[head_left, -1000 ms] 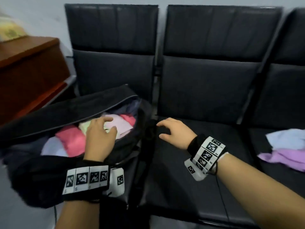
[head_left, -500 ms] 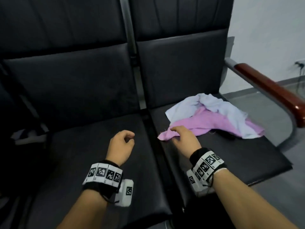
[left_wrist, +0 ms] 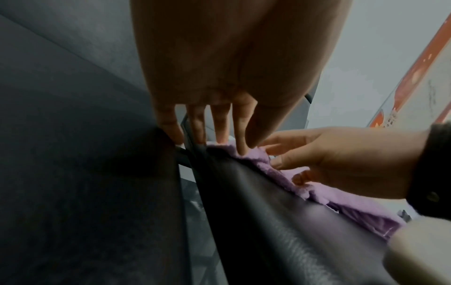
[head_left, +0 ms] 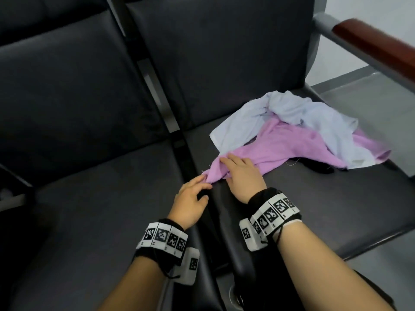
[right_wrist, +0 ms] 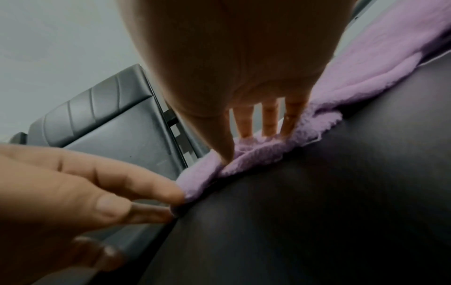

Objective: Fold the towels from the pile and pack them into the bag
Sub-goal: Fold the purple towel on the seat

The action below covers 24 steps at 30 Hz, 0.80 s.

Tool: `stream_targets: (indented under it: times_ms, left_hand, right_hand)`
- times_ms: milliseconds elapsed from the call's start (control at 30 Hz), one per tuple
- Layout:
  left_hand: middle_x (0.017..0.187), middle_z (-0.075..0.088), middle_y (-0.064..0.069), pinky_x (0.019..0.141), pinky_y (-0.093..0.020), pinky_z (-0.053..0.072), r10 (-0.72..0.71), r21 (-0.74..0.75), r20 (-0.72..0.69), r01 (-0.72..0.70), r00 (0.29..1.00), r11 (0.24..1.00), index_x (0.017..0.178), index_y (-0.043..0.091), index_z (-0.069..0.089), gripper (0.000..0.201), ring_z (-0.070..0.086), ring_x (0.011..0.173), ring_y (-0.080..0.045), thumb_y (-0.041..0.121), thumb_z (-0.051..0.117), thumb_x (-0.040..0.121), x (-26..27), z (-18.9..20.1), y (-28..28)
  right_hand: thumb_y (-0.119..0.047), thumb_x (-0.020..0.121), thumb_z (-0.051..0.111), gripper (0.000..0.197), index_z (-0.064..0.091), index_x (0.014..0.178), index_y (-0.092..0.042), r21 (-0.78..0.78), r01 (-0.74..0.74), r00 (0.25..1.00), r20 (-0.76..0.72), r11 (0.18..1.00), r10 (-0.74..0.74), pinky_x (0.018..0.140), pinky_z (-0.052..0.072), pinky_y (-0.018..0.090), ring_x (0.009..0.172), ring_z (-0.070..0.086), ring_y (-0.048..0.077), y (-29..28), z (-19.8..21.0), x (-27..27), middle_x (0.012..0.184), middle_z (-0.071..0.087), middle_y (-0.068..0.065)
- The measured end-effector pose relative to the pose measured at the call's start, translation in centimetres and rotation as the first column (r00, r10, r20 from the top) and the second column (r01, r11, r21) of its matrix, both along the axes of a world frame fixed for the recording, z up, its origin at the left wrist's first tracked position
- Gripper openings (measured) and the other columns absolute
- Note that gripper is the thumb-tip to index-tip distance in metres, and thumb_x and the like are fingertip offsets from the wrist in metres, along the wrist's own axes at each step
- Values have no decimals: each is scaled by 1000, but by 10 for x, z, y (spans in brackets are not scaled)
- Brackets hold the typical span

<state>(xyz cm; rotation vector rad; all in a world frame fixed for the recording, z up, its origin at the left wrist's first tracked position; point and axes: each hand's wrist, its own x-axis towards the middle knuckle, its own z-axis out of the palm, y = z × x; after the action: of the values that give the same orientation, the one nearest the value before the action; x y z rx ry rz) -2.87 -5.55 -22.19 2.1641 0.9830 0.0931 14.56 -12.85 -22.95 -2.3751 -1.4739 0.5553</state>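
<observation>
A purple towel (head_left: 280,149) lies crumpled on the right-hand black seat (head_left: 314,209), partly under a pale blue-white towel (head_left: 298,117). My right hand (head_left: 226,169) rests on the purple towel's near-left corner and pinches a raised fold between thumb and fingers (right_wrist: 244,127). My left hand (head_left: 202,187) reaches across the gap between the seats. Its fingers are straight, and the index fingertip (right_wrist: 175,194) touches the tip of that corner (left_wrist: 253,156). The bag is out of view.
A wooden armrest (head_left: 377,48) on a grey metal frame borders the right seat. A dark item (head_left: 318,168) pokes out from under the towels. A metal bar runs in the gap (head_left: 157,86) between the seat backs. The middle seat (head_left: 101,209) lies left.
The view has swung right, away from the bag. My left hand left the bag and crossed the middle seat to the purple towel's corner. My right hand settled on that towel and gathered a fold.
</observation>
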Motion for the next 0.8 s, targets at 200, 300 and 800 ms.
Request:
stream_targets:
  times_ms: [200,300,800]
  left_hand:
    - [153,40,13,114,-37,22,-66,73,-121,75,990,994,138,24,58,42,24,146,-10,15,58,97,2,-4,-10]
    - [136,55,11,113,-32,29,-32,99,43,28,999,995,124,20,67,33,38,138,-8,10,64,92,-10,12,-13]
    - [90,65,17,75,-13,49,321,11,661,-436,678,900,93,29,61,39,62,82,1,-8,64,86,-191,136,-38]
  right_hand:
    - [-20,92,59,60,40,147,-31,-39,4,999,-49,999,-6,78,45,39,107,56,31,-2,3,1,118,60,8]
    - [-23,88,64,20,70,107,-22,1,2,1000,-9,1000,-2,73,45,34,99,58,28,-8,19,-9,101,61,6]
    - [-24,78,73,13,60,79,-24,492,-132,944,-204,861,261,63,49,29,69,60,10,-52,144,-175,75,67,-10]
